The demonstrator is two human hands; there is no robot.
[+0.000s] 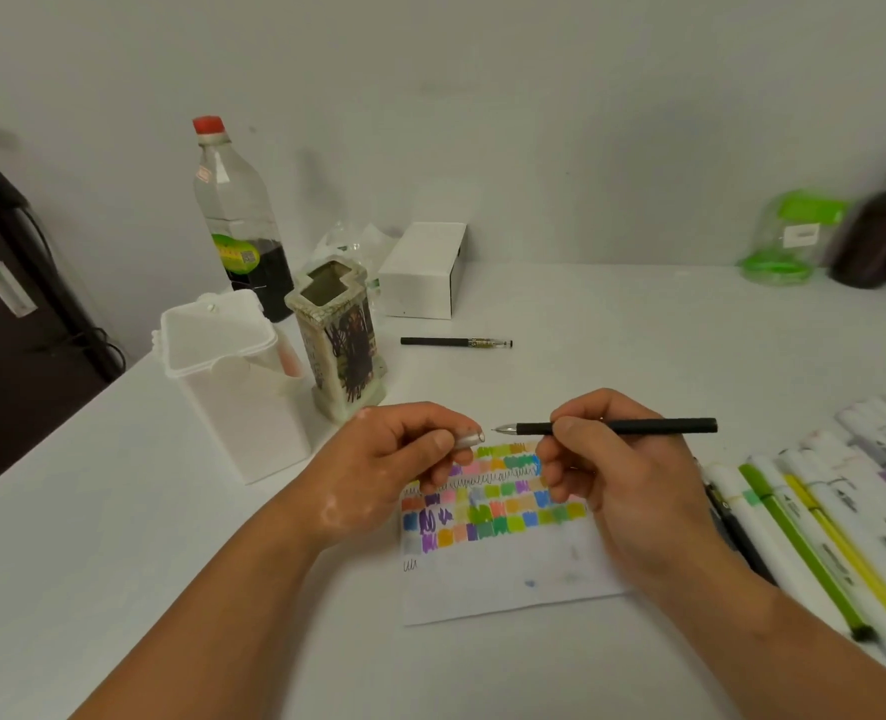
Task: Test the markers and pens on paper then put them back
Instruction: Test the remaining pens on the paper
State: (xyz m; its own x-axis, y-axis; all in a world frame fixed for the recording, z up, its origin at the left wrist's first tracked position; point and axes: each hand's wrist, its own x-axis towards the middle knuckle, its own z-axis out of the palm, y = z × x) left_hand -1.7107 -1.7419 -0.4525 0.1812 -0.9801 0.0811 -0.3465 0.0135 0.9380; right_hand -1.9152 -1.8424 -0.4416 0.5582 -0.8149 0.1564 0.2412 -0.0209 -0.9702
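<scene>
My right hand [622, 475] grips a thin black pen [638, 426] held level above the paper, its bare tip pointing left. My left hand [404, 459] pinches the pen's clear cap [471, 439] just left of that tip, a small gap between them. Below both hands lies the white test paper [503, 558], covered in rows of coloured swatches. A second black pen [456, 342], capped, lies on the table farther back. Several markers and pens [815, 522] lie side by side at the right. A ceramic pen holder [339, 335] stands behind my left hand.
A white plastic box with a hinged lid [233, 376] stands at the left, next to a bottle with a red cap [238, 220]. A white carton [425, 272] lies behind the holder. A green-lidded jar [789, 236] and a dark bag [882, 236] are at the far right.
</scene>
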